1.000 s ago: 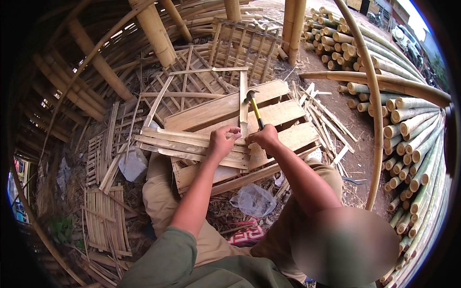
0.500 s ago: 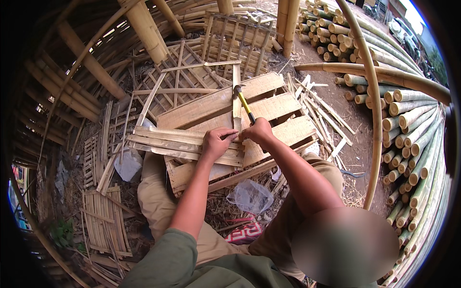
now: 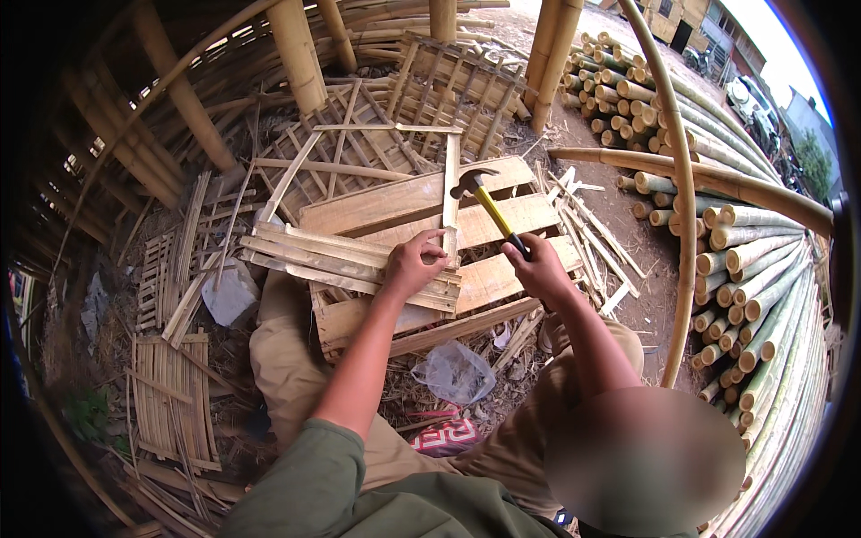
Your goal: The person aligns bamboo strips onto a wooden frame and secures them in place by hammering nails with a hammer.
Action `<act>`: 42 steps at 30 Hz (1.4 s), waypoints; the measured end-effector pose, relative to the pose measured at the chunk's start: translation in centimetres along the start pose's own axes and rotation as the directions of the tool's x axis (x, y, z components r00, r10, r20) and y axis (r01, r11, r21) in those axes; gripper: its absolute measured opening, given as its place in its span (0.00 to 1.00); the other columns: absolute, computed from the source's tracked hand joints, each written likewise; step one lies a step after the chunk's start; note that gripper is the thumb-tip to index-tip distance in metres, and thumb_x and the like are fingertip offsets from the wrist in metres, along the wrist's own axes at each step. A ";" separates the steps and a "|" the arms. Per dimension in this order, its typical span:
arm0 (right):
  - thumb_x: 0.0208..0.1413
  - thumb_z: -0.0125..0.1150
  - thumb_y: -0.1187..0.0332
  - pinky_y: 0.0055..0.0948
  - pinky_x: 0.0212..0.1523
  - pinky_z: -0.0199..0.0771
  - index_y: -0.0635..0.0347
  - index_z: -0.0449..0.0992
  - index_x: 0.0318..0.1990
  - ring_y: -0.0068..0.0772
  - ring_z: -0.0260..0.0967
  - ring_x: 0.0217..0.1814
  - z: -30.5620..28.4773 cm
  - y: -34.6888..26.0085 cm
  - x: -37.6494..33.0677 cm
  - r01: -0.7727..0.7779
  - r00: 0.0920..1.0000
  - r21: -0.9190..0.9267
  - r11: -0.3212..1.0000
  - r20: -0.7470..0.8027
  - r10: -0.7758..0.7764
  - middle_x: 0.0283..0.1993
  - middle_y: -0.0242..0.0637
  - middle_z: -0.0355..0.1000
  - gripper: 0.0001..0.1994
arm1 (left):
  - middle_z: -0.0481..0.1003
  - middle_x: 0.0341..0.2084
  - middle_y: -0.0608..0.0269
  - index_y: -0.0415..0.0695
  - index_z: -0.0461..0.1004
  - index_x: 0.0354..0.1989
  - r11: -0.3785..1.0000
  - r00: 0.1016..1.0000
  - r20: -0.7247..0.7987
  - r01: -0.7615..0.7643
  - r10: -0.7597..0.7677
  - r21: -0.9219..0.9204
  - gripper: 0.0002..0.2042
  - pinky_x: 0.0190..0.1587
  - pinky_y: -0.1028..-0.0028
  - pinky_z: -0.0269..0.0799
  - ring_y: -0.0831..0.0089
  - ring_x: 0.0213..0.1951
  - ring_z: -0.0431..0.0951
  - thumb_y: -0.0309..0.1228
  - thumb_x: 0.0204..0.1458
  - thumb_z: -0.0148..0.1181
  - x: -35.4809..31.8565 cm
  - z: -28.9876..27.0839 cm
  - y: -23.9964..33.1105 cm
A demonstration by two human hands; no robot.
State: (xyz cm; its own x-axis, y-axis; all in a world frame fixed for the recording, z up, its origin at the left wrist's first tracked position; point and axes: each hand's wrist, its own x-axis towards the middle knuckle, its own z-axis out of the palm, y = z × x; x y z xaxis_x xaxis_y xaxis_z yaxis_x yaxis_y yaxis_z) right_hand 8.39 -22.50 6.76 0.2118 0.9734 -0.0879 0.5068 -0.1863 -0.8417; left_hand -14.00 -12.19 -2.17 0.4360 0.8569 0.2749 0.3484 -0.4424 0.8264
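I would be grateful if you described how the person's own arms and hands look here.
The left hand and right hand are ungloved, and the left forearm and right forearm are bare. A loose, plain olive-green short sleeve shows on the left side; the right upper arm is blurred, so its sleeve cannot be made out.

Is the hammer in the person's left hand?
No, the right hand grips the hammer by its handle, while the left hand is over by the slats.
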 end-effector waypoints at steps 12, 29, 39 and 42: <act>0.63 0.55 0.57 0.42 0.27 0.64 0.68 0.73 0.30 0.48 0.62 0.20 0.8 2.5 -4.9 0.010 0.999 -0.295 0.956 0.054 0.006 0.20 0.53 0.67 0.20 | 0.83 0.30 0.63 0.48 0.73 0.53 1.000 1.000 -0.008 -0.007 0.007 0.023 0.25 0.40 0.73 0.76 0.74 0.32 0.83 0.34 0.44 0.70 0.1 0.1 -0.5; 0.63 0.53 0.58 0.53 0.31 0.70 0.67 0.73 0.29 0.65 0.70 0.29 2.0 2.7 -5.5 0.147 0.989 -0.440 0.886 0.057 -0.136 0.23 0.59 0.70 0.19 | 0.83 0.29 0.62 0.42 0.73 0.55 0.998 0.999 0.014 0.048 -0.048 0.031 0.28 0.40 0.76 0.75 0.78 0.32 0.82 0.33 0.42 0.72 0.1 0.0 0.0; 0.63 0.53 0.58 0.55 0.33 0.70 0.67 0.73 0.29 0.65 0.71 0.29 1.7 2.0 -6.1 0.109 0.992 -0.419 0.901 -0.015 -0.127 0.23 0.59 0.71 0.18 | 0.83 0.29 0.62 0.42 0.72 0.56 0.999 0.999 0.015 0.051 -0.051 0.014 0.28 0.40 0.77 0.75 0.78 0.32 0.82 0.33 0.43 0.70 0.0 0.0 0.2; 0.63 0.52 0.58 0.55 0.33 0.70 0.67 0.73 0.30 0.65 0.71 0.29 1.6 1.4 -6.0 0.134 0.985 -0.406 0.904 -0.049 -0.167 0.23 0.59 0.71 0.18 | 0.83 0.29 0.63 0.42 0.72 0.55 0.995 0.996 0.020 0.086 -0.087 0.041 0.29 0.40 0.76 0.75 0.77 0.32 0.82 0.33 0.42 0.71 -0.1 -0.2 0.2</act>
State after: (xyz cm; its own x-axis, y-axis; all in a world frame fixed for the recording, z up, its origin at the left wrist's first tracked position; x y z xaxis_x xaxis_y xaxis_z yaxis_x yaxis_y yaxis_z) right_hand 6.46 -28.42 5.26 0.1646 0.9831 0.0804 0.8258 -0.0927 -0.5563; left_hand -14.18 -12.31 -1.92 0.4207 0.8866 0.1922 0.4185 -0.3777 0.8259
